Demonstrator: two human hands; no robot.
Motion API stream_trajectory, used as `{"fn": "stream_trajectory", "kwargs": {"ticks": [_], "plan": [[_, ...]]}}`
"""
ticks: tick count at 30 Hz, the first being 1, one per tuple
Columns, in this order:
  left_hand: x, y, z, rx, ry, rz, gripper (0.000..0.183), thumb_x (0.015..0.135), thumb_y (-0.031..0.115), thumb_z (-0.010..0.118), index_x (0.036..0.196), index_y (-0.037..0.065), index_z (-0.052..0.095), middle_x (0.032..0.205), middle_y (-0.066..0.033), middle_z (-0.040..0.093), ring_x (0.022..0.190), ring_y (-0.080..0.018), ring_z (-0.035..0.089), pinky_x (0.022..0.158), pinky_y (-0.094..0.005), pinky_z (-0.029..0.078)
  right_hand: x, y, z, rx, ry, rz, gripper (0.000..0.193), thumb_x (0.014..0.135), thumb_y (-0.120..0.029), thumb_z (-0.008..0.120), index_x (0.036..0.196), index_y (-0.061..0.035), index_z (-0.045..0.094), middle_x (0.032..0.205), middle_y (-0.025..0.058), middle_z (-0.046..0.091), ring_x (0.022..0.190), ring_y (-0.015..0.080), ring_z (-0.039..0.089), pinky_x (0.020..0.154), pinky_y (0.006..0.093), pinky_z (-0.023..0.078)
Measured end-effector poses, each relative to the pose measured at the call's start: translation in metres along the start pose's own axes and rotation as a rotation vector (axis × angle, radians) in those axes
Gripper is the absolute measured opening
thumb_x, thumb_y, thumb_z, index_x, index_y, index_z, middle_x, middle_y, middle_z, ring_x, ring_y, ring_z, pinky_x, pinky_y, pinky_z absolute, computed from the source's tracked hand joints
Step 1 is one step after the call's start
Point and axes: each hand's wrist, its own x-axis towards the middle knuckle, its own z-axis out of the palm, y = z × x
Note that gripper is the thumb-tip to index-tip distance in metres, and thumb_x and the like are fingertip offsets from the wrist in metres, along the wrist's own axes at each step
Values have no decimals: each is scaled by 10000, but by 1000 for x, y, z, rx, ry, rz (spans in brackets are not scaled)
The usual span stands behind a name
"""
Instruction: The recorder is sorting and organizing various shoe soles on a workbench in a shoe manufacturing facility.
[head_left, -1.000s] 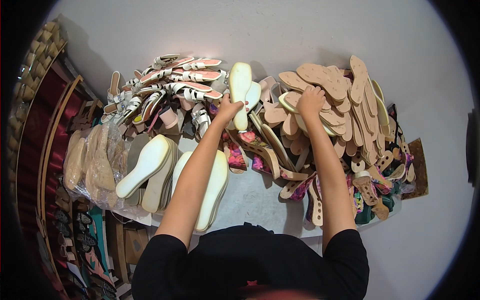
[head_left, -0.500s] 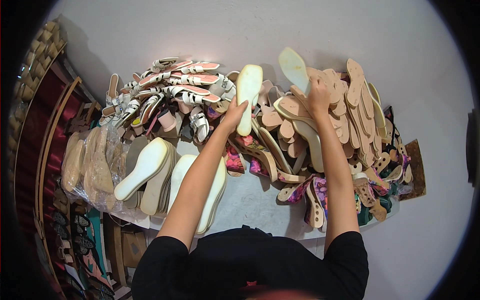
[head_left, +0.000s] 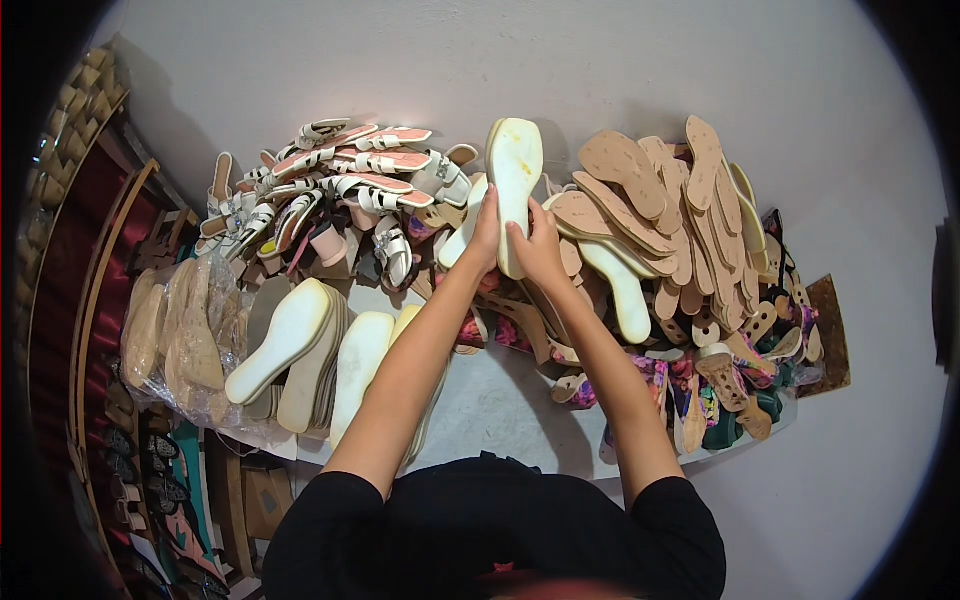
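Observation:
A small stack of cream shoe insoles (head_left: 518,165) stands upright between my two hands, above the middle of the heap. Yellow stains mark the front insole's broad end. My left hand (head_left: 486,232) is closed along the stack's left edge. Against the right edge, my right hand (head_left: 540,245) grips too, its thumb across the front. Another cream insole (head_left: 463,235) shows partly behind my left hand. Just right of my hands lie tan soles (head_left: 620,225) in a loose pile, with a cream one (head_left: 625,300) slanting out from under them.
White strappy sandals (head_left: 350,165) are heaped at the back left. Stacks of cream insoles (head_left: 285,335) stand at the front left, beside plastic-wrapped soles (head_left: 190,320). Floral wedge heels (head_left: 665,385) lie at the right of the white table (head_left: 500,410). A shoe rack (head_left: 110,250) is far left.
My right hand has moved left from the tan pile with a cream insole and joined it to the one in my left hand. The tan soles have shifted.

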Motion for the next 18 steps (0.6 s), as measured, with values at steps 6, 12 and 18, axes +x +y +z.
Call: {"fn": "stream_trajectory", "kwargs": {"ticks": [6,12,18], "plan": [[-9,1,5,-151,-13,-36,514,946,452,326,1244,39,395,1067,-107,546,972,-192,552,812,-323,470,-8,-17,-10,-129,-57,15,529,784,-164,607,1252,16,439,1027,225,443,965,359,449,885,396,357],[-13,6,0,-94,-49,-94,394,861,190,537,1183,75,340,967,-111,538,737,-210,583,615,-370,539,18,-32,-56,-532,-58,-97,508,725,-184,661,1190,-55,503,1103,229,420,1066,375,397,881,478,355],[-12,1,-13,-110,-97,-89,424,802,121,514,1185,70,339,926,-108,523,734,-213,574,624,-371,538,77,29,-130,-1163,185,-16,347,731,-205,626,1047,-73,573,1162,179,466,1112,338,424,878,442,379]]}}
